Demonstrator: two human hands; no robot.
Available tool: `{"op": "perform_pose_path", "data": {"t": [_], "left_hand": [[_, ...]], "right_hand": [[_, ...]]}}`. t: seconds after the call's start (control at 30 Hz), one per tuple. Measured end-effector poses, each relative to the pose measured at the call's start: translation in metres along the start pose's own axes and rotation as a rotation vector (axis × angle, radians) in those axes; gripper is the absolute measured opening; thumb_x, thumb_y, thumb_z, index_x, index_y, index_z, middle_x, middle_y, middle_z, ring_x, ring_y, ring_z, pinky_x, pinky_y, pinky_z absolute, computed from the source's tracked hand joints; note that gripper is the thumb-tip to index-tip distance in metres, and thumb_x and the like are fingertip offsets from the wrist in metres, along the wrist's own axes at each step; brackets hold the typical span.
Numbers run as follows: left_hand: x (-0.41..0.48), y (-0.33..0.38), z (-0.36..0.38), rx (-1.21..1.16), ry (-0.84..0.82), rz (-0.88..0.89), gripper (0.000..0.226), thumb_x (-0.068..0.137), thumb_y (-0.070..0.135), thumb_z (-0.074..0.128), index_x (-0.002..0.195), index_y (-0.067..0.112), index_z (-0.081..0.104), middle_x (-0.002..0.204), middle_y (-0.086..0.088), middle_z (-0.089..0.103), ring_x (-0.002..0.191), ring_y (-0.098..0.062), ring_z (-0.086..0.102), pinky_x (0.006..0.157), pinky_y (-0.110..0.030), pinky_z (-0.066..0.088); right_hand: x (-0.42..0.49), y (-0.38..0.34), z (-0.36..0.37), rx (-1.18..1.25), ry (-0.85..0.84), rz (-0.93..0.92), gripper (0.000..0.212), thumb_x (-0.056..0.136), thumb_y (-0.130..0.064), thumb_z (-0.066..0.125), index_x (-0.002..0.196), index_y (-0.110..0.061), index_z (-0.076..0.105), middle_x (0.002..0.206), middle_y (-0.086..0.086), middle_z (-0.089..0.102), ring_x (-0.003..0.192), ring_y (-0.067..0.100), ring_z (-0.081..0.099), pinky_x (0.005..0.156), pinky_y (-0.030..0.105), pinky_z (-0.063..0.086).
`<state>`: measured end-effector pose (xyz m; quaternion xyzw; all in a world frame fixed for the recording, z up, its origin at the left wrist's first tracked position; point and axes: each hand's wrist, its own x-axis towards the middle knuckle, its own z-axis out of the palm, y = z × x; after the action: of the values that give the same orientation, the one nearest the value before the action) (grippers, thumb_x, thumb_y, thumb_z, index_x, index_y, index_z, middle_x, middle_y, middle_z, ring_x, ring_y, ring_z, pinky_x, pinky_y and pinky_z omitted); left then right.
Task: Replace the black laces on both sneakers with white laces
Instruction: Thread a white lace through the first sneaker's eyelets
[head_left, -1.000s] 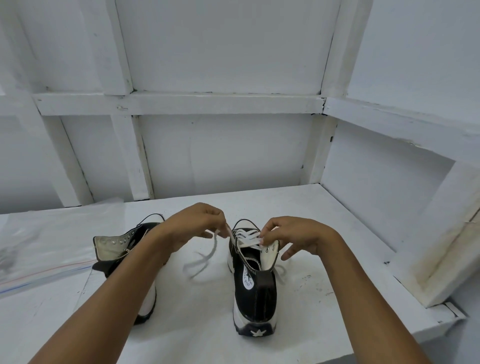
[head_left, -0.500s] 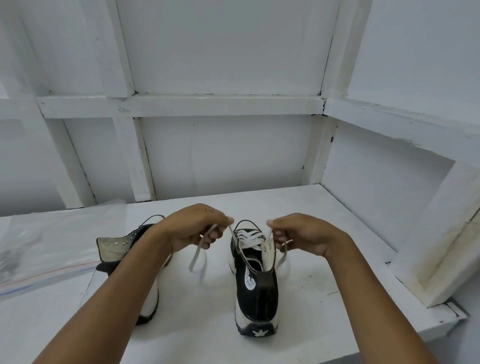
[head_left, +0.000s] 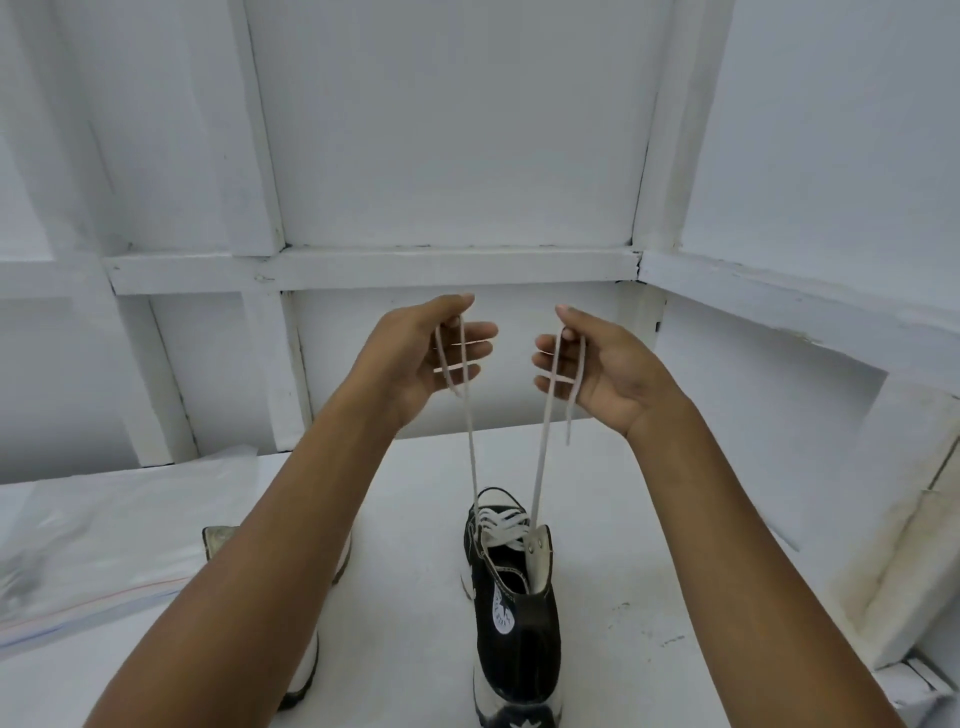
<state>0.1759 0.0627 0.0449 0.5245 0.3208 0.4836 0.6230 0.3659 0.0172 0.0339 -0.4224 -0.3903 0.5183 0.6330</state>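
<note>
White flat fabric lace rises in two taut strands from the lacing of the black-and-white canvas high-top sneaker. That sneaker stands upright in the lower centre of the frame on the white painted table, heel toward the camera. Each strand ends in a raised hand at mid-frame. The left hand has its grip closed on one strand, pinched between thumb and forefinger, with the spare end looping across the palm. The right hand pinches the other strand the same way, and its tail hangs free below the palm.

The lace looks light, limp and fairly smooth, so it should bear only a straight pull and could slide through a loose pinch. Its stiffened tip is probably the best place to hold it for threading. An eyelet on the right collar flap looks empty, so a row may remain.

The sneaker looks light with a soft collar, and a hard upward tug could lift or tip it, so steadying it at the collar seems wise. The second black-and-white sneaker is largely hidden behind the left forearm at lower left, and its lacing cannot be judged. A clear plastic zip bag lies at the left edge
</note>
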Motion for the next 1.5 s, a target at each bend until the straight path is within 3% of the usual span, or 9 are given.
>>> {"op": "perform_pose_path", "data": {"t": [0.2,0.37,0.57,0.73,0.87,1.07,1.23,1.3,1.5], "left_hand": [[0.004,0.026,0.011,-0.109,0.005,0.107,0.019,0.090,0.028,0.070,0.078,0.015,0.061,0.081,-0.005,0.073,0.062,-0.015,0.063,0.064,-0.031,0.053],[0.003,0.038,0.012,-0.153,-0.009,0.204,0.009,0.091,0.020,0.068,0.084,0.015,0.064,0.075,-0.001,0.066,0.051,-0.010,0.047,0.048,-0.022,0.038],[0.001,0.038,0.009,-0.042,-0.001,0.262,0.005,0.092,0.010,0.065,0.089,0.014,0.066,0.075,-0.001,0.068,0.047,-0.010,0.032,0.045,-0.021,0.026],[-0.003,0.034,0.001,0.122,-0.012,0.248,0.015,0.091,0.006,0.063,0.104,0.011,0.069,0.088,-0.007,0.074,0.047,-0.012,0.038,0.045,-0.021,0.032],[-0.003,0.018,-0.008,0.307,-0.033,0.158,0.012,0.090,0.005,0.062,0.093,0.010,0.073,0.092,-0.007,0.076,0.048,-0.012,0.044,0.046,-0.021,0.035],[-0.004,-0.023,-0.019,0.560,-0.093,0.056,0.010,0.089,0.018,0.071,0.089,0.008,0.073,0.072,-0.003,0.072,0.052,-0.011,0.046,0.047,-0.020,0.037],[-0.011,-0.054,-0.026,0.805,-0.308,-0.122,0.012,0.087,0.012,0.070,0.099,0.012,0.073,0.083,-0.006,0.077,0.055,-0.010,0.050,0.052,-0.022,0.038],[-0.013,-0.064,-0.027,0.899,-0.381,-0.175,0.013,0.085,0.008,0.070,0.097,0.011,0.074,0.084,-0.007,0.077,0.056,-0.010,0.050,0.052,-0.022,0.037],[-0.019,-0.083,-0.019,1.029,-0.512,-0.223,0.005,0.080,0.012,0.074,0.084,0.013,0.077,0.072,0.003,0.068,0.058,-0.009,0.042,0.050,-0.021,0.032]], "right_hand": [[0.001,-0.026,0.013,0.050,-0.002,-0.118,0.028,0.093,-0.030,0.064,0.070,-0.016,0.058,0.070,0.001,0.067,0.062,0.015,0.064,0.063,0.029,0.054],[-0.001,-0.041,0.021,0.133,0.039,-0.207,0.019,0.093,-0.023,0.064,0.076,-0.014,0.061,0.068,0.002,0.066,0.057,0.013,0.061,0.058,0.026,0.053],[0.000,-0.043,0.020,0.124,0.065,-0.246,0.015,0.093,-0.011,0.060,0.079,-0.014,0.055,0.063,0.002,0.058,0.044,0.010,0.045,0.042,0.020,0.034],[-0.006,-0.033,0.012,-0.132,0.095,-0.267,0.004,0.093,-0.012,0.062,0.089,-0.012,0.063,0.063,0.000,0.052,0.045,0.009,0.037,0.043,0.021,0.030],[-0.010,-0.015,0.000,-0.494,0.151,-0.240,0.006,0.091,-0.009,0.064,0.093,-0.007,0.069,0.061,-0.001,0.055,0.049,0.011,0.043,0.049,0.023,0.035],[-0.014,0.027,-0.029,-0.979,0.035,0.032,0.009,0.090,-0.008,0.060,0.088,-0.006,0.068,0.071,0.003,0.071,0.061,0.013,0.061,0.056,0.022,0.043],[-0.021,0.057,-0.045,-1.282,-0.156,0.322,0.024,0.092,-0.022,0.063,0.099,-0.003,0.074,0.097,0.004,0.075,0.081,0.014,0.065,0.071,0.026,0.046],[-0.027,0.062,-0.046,-1.269,-0.193,0.366,0.032,0.094,-0.033,0.062,0.100,-0.004,0.074,0.097,0.002,0.074,0.085,0.014,0.065,0.074,0.025,0.048],[-0.039,0.074,-0.041,-1.074,-0.289,0.510,0.042,0.088,-0.051,0.065,0.081,-0.010,0.072,0.078,0.007,0.074,0.067,0.016,0.067,0.063,0.023,0.049]]}}
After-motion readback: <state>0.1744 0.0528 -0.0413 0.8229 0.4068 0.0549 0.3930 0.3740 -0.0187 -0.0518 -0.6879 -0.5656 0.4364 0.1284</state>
